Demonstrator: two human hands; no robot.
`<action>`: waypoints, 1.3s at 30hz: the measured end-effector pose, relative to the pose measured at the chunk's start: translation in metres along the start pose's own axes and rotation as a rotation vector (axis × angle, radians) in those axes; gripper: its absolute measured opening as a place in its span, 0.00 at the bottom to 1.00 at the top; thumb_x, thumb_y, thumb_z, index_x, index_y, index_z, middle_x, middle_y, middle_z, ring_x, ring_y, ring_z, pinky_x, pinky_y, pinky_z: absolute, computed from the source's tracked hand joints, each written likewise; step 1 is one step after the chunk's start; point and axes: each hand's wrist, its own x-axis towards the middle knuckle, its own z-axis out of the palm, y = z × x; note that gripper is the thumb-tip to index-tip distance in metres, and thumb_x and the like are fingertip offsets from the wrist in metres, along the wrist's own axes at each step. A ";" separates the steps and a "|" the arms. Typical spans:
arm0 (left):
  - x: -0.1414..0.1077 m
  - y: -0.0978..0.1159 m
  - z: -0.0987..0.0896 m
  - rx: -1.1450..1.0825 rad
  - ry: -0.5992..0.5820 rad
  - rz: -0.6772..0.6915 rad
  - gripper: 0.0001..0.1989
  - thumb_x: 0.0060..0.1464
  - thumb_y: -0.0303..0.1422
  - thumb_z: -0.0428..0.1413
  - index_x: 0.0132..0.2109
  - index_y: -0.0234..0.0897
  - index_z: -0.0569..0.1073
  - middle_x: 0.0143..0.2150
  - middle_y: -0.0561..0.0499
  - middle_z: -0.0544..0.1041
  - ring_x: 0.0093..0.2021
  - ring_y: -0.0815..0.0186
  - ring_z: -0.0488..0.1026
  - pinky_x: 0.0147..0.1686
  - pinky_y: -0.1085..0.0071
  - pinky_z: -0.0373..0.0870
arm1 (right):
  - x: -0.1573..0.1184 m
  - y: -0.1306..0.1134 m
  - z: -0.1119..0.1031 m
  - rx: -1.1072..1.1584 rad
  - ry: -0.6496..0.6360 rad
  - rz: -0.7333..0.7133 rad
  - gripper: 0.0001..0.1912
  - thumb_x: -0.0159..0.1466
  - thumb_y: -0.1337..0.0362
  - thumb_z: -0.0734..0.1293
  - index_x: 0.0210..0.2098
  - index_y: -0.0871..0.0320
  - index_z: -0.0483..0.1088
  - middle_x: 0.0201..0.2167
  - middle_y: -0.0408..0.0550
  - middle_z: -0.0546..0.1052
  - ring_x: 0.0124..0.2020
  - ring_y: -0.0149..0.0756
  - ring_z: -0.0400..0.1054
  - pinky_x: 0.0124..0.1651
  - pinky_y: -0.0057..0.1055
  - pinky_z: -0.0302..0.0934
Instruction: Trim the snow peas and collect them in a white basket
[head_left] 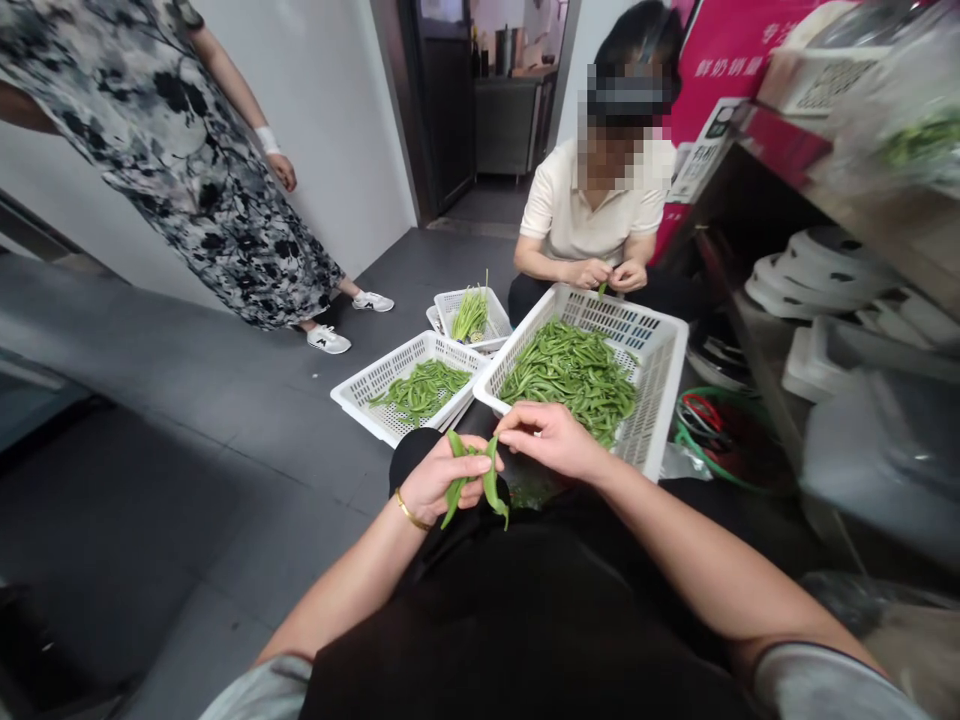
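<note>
Several green bean pods (454,484) are held in my left hand (444,478), whose fingers are closed round them above my lap. My right hand (551,436) pinches the upper tip of one pod (492,480) between thumb and finger, close beside my left hand. Just beyond my hands, a large white basket (651,400) holds a heap of green pods (574,375). To its left, a smaller white basket (360,388) contains a smaller pile of pods (427,385).
A seated person (592,230) opposite holds a green piece above the large basket. Behind the small basket, another basket (450,300) holds long green stems. At the left stands a person in a patterned dress (202,150). Shelves with containers (817,275) line the right side.
</note>
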 end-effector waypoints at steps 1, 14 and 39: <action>-0.001 0.000 0.000 -0.004 -0.010 -0.017 0.09 0.46 0.32 0.62 0.32 0.29 0.75 0.15 0.55 0.63 0.13 0.78 0.54 0.11 0.81 0.49 | -0.001 -0.003 -0.001 -0.050 -0.011 -0.035 0.07 0.62 0.66 0.65 0.29 0.60 0.73 0.25 0.44 0.73 0.27 0.28 0.66 0.32 0.25 0.59; 0.015 -0.004 -0.003 -0.082 0.290 0.120 0.13 0.42 0.33 0.64 0.31 0.30 0.70 0.17 0.58 0.63 0.14 0.79 0.54 0.12 0.81 0.50 | -0.010 0.008 0.003 -0.628 0.349 -0.268 0.10 0.62 0.70 0.61 0.25 0.58 0.68 0.23 0.44 0.69 0.25 0.29 0.62 0.30 0.25 0.55; -0.022 0.035 -0.018 1.261 0.333 0.623 0.13 0.50 0.33 0.60 0.45 0.37 0.76 0.41 0.44 0.78 0.41 0.62 0.74 0.41 0.69 0.70 | -0.013 0.011 -0.006 -0.521 -0.516 -0.014 0.12 0.66 0.64 0.61 0.26 0.60 0.67 0.24 0.43 0.70 0.26 0.28 0.61 0.31 0.25 0.49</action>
